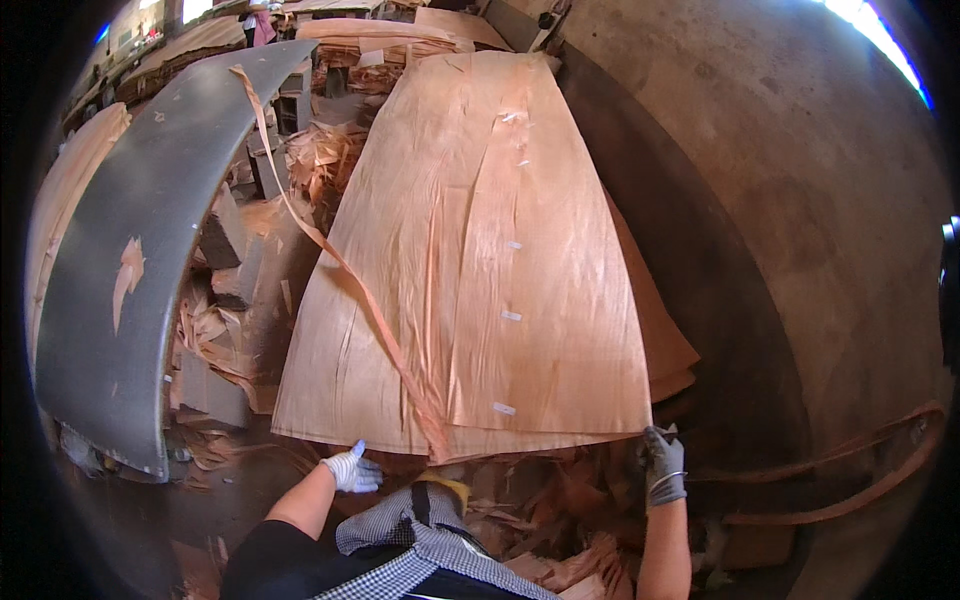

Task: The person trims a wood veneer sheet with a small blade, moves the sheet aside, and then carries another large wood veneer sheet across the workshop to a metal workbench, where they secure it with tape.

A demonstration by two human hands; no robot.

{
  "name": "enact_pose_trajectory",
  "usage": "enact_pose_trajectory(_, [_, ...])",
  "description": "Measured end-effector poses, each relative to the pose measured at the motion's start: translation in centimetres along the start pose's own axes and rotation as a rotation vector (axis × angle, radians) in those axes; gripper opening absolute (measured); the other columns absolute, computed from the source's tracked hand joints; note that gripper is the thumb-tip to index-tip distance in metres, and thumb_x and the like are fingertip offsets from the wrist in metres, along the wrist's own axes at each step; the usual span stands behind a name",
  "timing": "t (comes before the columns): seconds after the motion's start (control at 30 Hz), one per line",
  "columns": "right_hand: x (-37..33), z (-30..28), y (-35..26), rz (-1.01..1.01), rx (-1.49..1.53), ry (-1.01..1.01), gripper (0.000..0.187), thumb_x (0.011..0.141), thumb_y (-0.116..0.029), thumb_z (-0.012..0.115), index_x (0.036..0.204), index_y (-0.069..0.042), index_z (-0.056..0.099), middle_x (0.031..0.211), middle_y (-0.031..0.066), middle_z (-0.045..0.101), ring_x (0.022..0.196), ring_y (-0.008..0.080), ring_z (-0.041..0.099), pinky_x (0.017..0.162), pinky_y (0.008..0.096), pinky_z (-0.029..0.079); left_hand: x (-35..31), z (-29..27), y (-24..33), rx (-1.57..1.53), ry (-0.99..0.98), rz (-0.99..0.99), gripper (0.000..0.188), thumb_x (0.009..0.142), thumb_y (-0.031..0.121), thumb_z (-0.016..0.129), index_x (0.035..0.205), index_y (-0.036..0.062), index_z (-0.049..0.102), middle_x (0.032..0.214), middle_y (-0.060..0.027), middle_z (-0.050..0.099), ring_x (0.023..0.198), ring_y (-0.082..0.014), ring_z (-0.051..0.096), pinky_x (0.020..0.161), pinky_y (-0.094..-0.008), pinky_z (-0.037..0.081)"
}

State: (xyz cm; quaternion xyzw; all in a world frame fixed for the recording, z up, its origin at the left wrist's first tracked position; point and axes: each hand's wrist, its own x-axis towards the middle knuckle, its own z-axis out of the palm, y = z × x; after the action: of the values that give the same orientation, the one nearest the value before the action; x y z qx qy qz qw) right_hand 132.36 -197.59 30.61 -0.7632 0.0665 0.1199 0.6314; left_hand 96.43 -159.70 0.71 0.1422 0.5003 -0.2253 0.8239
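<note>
A large sheet of wood veneer (550,360) lies on top of a stack in front of me, with several small white tape pieces along it. A narrower, wrinkled part of veneer (360,370) spreads to its left. Across that lies a long thin veneer strip (375,310), running from the far left to the near edge. My right hand (665,468), in a grey glove, pinches the near right corner of the sheet. Just below the near left edge, my left hand (352,470), in a white glove, has its fingers stretched out and holds nothing.
A long dark-topped table (130,240) stands at the left, with a torn veneer scrap on it. Veneer scraps (325,155) and blocks fill the gap between. More scraps (580,565) lie by my feet. Veneer stacks (390,35) and a person (260,22) are far off. Bare floor (790,150) stretches right.
</note>
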Motion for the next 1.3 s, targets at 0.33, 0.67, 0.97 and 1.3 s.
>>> enact_pose_trajectory(0.33, [19.3, -13.0, -6.7, -0.053, -0.22, 0.052, 0.015, 0.082, -0.014, 0.065, 0.091, -0.005, 0.057, 0.055, 0.0016, 0.049, 0.038, 0.0131, 0.043, 0.033, 0.0265, 0.032, 15.1, 13.6, -3.1, -0.661, -0.073, 0.594, 0.061, 0.087, 0.052, 0.048, 0.132, 0.0116, 0.04, 0.133, -0.0072, 0.047, 0.122, -0.028, 0.043, 0.1, -0.046, 0.036])
enact_pose_trajectory(0.67, [39.1, -11.4, -4.2, -0.116, -0.215, -0.03, 0.015, 0.078, -0.012, 0.069, 0.086, -0.004, 0.059, 0.058, 0.0029, 0.054, 0.04, 0.0149, 0.049, 0.035, 0.0276, 0.037, 18.5, 26.1, 6.3, -0.703, -0.232, 0.917, 0.047, 0.092, 0.039, 0.045, 0.128, 0.0087, 0.046, 0.131, -0.0082, 0.049, 0.121, -0.0257, 0.045, 0.102, -0.0438, 0.037])
enact_pose_trajectory(0.97, [52.6, -15.7, 2.3, -0.058, -0.215, -0.061, 0.024, 0.076, -0.008, 0.071, 0.095, 0.0, 0.06, 0.071, 0.003, 0.058, 0.056, 0.0114, 0.051, 0.048, 0.0289, 0.041, 19.3, 38.0, 6.5, -0.975, -0.547, 1.073, 0.063, 0.086, 0.051, 0.049, 0.132, 0.0074, 0.043, 0.131, -0.0093, 0.049, 0.123, -0.0309, 0.042, 0.105, -0.0496, 0.03])
enact_pose_trajectory(1.3, [57.0, -16.4, 8.3, -0.064, -0.215, -0.083, 0.02, 0.079, -0.016, 0.07, 0.086, 0.001, 0.06, 0.08, 0.0082, 0.06, 0.064, 0.0174, 0.055, 0.054, 0.0298, 0.044, 24.7, 37.2, 5.1, -0.968, -0.087, 1.086, 0.06, 0.087, 0.044, 0.052, 0.134, 0.0083, 0.04, 0.137, -0.0087, 0.043, 0.125, -0.0307, 0.04, 0.105, -0.0483, 0.031])
